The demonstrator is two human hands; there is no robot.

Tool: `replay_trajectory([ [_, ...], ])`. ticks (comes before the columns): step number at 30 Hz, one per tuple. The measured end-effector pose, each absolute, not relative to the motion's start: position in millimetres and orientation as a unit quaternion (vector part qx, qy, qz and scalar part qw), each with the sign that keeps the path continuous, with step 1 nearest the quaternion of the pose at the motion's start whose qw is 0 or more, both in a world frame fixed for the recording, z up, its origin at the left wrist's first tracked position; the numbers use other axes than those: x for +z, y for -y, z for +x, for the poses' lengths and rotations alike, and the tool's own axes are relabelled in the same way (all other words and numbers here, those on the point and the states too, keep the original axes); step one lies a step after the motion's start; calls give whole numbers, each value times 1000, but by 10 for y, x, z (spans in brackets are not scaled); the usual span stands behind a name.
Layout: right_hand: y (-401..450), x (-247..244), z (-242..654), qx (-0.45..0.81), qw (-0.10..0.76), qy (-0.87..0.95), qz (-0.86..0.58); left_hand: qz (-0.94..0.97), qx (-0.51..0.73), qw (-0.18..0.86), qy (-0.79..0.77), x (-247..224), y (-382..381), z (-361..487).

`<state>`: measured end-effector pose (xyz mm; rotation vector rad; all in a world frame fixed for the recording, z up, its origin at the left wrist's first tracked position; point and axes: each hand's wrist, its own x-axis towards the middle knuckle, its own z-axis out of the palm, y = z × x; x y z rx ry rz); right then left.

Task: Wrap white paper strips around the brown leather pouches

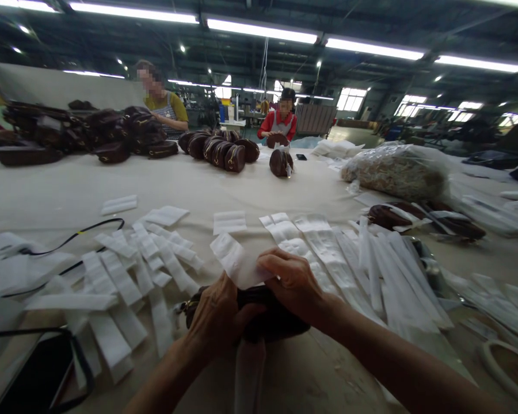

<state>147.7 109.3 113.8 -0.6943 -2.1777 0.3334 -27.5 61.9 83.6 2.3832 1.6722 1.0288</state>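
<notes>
My left hand grips a dark brown zippered bag, its thumb lying across the bag's dark opening. A gold-coloured metal fitting shows at the bag's left end. Between the fingertips of my right hand is a thin white wrapping sheet, which rises above the bag and reaches over to my left fingers. Another pale translucent strip hangs below the bag on the near side. The inside of the bag is dark and partly covered by my hands.
Loose white strips lie to the left, and long translucent strips to the right. Finished-looking brown bags stand farther back, near a large plastic sack. Two people sit across the table. A phone lies front left.
</notes>
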Motion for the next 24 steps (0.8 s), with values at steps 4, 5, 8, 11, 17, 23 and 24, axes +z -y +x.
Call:
replay_trajectory([
  [4, -926, 1048, 1423, 112, 416, 876, -215, 805, 354, 7, -475, 809, -645, -330],
  [5, -891, 1027, 1429, 108, 417, 878, -209, 813, 349, 6, -465, 797, -648, -344],
  [8, -807, 989, 1489, 120, 421, 869, -232, 828, 337, 19, -447, 759, -647, -374],
  [11, -752, 982, 1574, 139, 410, 869, -238, 826, 342, 34, -448, 706, -644, -382],
  [17, -744, 997, 1599, 85, 414, 888, -181, 811, 359, 27, -461, 632, -661, -352],
  [23, -709, 1040, 1487, 63, 378, 907, -174, 835, 356, 20, -419, 745, -621, -349],
  [24, -688, 1045, 1483, 72, 364, 913, -172, 840, 355, 25, -410, 764, -612, -351],
])
